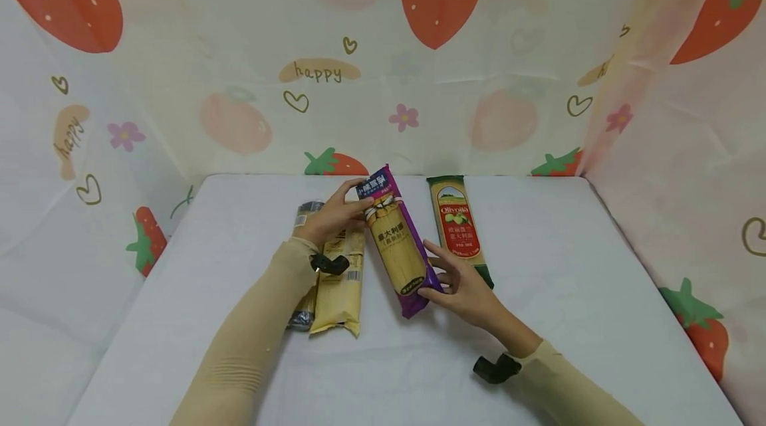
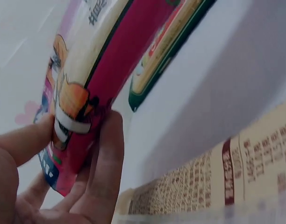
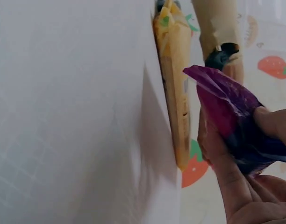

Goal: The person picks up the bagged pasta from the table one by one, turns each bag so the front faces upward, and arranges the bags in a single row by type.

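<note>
Both hands hold a purple-edged packet of spaghetti (image 1: 396, 243) tilted above the table, its printed front facing the head camera. My left hand (image 1: 336, 214) grips the top end, thumb on one side and fingers on the other, as the left wrist view also shows. At the bottom corner, my right hand (image 1: 463, 286) pinches the purple wrapper (image 3: 222, 100) between thumb and fingers. Under the left forearm lies a yellow pasta packet (image 1: 339, 293), with a dark-ended packet (image 1: 304, 316) beside it, partly hidden. A green and red pasta packet (image 1: 458, 230) lies behind the right hand.
The white-covered table (image 1: 371, 379) has a strawberry-print cloth (image 1: 371, 14) standing behind it and at both sides. Dark wrist mounts (image 1: 498, 369) sit on both forearms. In the left wrist view, the yellow packet's text panel (image 2: 218, 172) shows below the hand.
</note>
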The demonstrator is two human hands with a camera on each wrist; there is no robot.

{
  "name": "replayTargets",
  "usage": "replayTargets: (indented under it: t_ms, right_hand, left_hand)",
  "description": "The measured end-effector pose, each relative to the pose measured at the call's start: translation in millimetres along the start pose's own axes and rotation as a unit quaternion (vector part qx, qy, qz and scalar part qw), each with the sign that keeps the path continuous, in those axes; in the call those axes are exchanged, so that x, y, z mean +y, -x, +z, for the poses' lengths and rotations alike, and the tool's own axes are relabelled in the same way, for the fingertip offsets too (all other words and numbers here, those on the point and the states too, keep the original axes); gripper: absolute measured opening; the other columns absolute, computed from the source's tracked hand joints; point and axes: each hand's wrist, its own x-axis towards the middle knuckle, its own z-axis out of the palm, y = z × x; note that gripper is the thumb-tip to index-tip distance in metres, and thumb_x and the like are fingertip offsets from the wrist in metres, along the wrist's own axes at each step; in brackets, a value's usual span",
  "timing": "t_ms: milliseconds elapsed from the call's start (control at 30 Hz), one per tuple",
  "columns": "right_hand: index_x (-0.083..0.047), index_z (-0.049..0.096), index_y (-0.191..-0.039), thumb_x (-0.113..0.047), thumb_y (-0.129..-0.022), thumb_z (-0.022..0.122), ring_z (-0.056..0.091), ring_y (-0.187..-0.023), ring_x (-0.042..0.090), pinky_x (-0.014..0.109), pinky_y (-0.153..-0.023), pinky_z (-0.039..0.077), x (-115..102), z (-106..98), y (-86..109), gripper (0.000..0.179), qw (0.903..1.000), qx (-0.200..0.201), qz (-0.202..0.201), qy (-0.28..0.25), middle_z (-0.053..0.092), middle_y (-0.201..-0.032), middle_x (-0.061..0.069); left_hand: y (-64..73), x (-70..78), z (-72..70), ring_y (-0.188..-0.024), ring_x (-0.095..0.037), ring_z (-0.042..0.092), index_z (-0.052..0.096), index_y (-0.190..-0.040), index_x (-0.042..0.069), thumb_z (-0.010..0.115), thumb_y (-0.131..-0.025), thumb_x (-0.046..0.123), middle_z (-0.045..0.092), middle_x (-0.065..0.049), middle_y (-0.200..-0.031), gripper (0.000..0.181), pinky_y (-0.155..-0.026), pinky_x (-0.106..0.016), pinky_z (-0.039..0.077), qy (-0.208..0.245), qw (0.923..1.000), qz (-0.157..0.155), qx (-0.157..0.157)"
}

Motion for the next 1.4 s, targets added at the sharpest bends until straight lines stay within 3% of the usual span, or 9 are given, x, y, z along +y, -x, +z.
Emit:
replayTargets:
  t_ms: [100, 200, 300, 433, 600, 833, 1033, 1400]
  right_hand:
    - [-0.013, 0.035, -0.169, -0.008, -0.096, 0.083, 0.066, -0.128, 0.044, 0.04, -0.097, 0.062, 0, 1, -1.5, 0.087, 0.9998, -0.004, 0.017, 0.012, 0.048, -0.16, 0.027]
    - [-0.011, 0.035, -0.168, -0.005, -0.095, 0.083, 0.06, -0.136, 0.046, 0.046, -0.103, 0.059, 2, 2, -3.5, 0.087, 0.9996, -0.003, 0.026, 0.006, 0.043, -0.164, 0.025]
    - [-0.008, 0.036, -0.167, -0.002, -0.094, 0.082, 0.054, -0.141, 0.048, 0.049, -0.106, 0.056, 4, 5, -5.0, 0.086, 0.9993, 0.004, 0.031, -0.02, 0.037, -0.167, 0.023]
    - [-0.008, 0.038, -0.165, 0.001, -0.093, 0.082, 0.054, -0.141, 0.048, 0.044, -0.106, 0.057, 4, 10, -7.1, 0.085, 0.998, 0.017, 0.036, -0.05, 0.035, -0.168, 0.022]
    - [-0.011, 0.038, -0.166, -0.003, -0.094, 0.083, 0.062, -0.134, 0.045, 0.038, -0.104, 0.058, 5, 12, -9.7, 0.085, 0.9963, 0.031, 0.053, -0.06, 0.043, -0.162, 0.024]
    - [-0.008, 0.036, -0.167, -0.002, -0.095, 0.083, 0.063, -0.134, 0.042, 0.034, -0.103, 0.058, 4, 15, -15.4, 0.086, 0.9936, 0.042, 0.079, -0.068, 0.042, -0.162, 0.021]
    - [-0.007, 0.037, -0.166, -0.003, -0.094, 0.084, 0.068, -0.127, 0.038, 0.034, -0.1, 0.06, 5, 17, -19.0, 0.086, 0.9922, 0.056, 0.1, -0.049, 0.054, -0.149, 0.022]
    - [-0.002, 0.037, -0.165, -0.004, -0.095, 0.083, 0.068, -0.127, 0.038, 0.037, -0.103, 0.058, 10, 14, -25.1, 0.085, 0.9929, 0.056, 0.103, -0.023, 0.057, -0.147, 0.025]
  left_hand:
    - [-2.2, 0.7, 3.5, -0.095, -0.022, 0.075, 0.028, -0.167, 0.019, 0.065, -0.11, 0.019, 0.063, -0.033, -0.141, 0.068, -0.084, -0.041, 0.062, -0.017, 0.9995, 0.019, 0.019]
    - [-3.0, 1.7, 7.0, -0.104, -0.026, 0.075, 0.031, -0.164, 0.015, 0.068, -0.109, 0.019, 0.064, -0.033, -0.138, 0.067, -0.083, -0.037, 0.061, -0.039, 0.998, 0.031, 0.04]
    - [-1.8, 3.5, 11.6, -0.116, -0.035, 0.072, 0.032, -0.163, 0.013, 0.068, -0.108, 0.019, 0.064, -0.033, -0.138, 0.066, -0.088, -0.039, 0.059, -0.052, 0.9966, 0.035, 0.054]
    - [-1.6, 6.7, 18.1, -0.122, -0.041, 0.069, 0.032, -0.162, 0.011, 0.067, -0.109, 0.017, 0.065, -0.034, -0.136, 0.064, -0.094, -0.043, 0.058, -0.05, 0.9961, 0.037, 0.063]
    - [-5.8, 9.5, 22.2, -0.122, -0.038, 0.07, 0.04, -0.159, 0.013, 0.07, -0.107, 0.017, 0.066, -0.031, -0.138, 0.06, -0.101, -0.048, 0.059, -0.052, 0.997, 0.026, 0.051]
    - [-9.8, 10.8, 26.9, -0.131, -0.044, 0.064, 0.04, -0.164, 0.013, 0.07, -0.107, 0.015, 0.058, -0.031, -0.148, 0.065, -0.114, -0.057, 0.049, -0.077, 0.9968, 0.017, 0.015]
    - [-18.1, 7.1, 29.7, -0.135, -0.043, 0.061, 0.039, -0.166, 0.015, 0.071, -0.106, 0.016, 0.053, -0.03, -0.154, 0.068, -0.117, -0.056, 0.046, -0.1, 0.995, 0.0, 0.009]
    - [-31.5, 0.8, 34.2, -0.141, -0.043, 0.055, 0.035, -0.168, 0.012, 0.069, -0.106, 0.011, 0.049, -0.032, -0.157, 0.07, -0.118, -0.053, 0.045, -0.119, 0.9929, -0.009, 0.006]
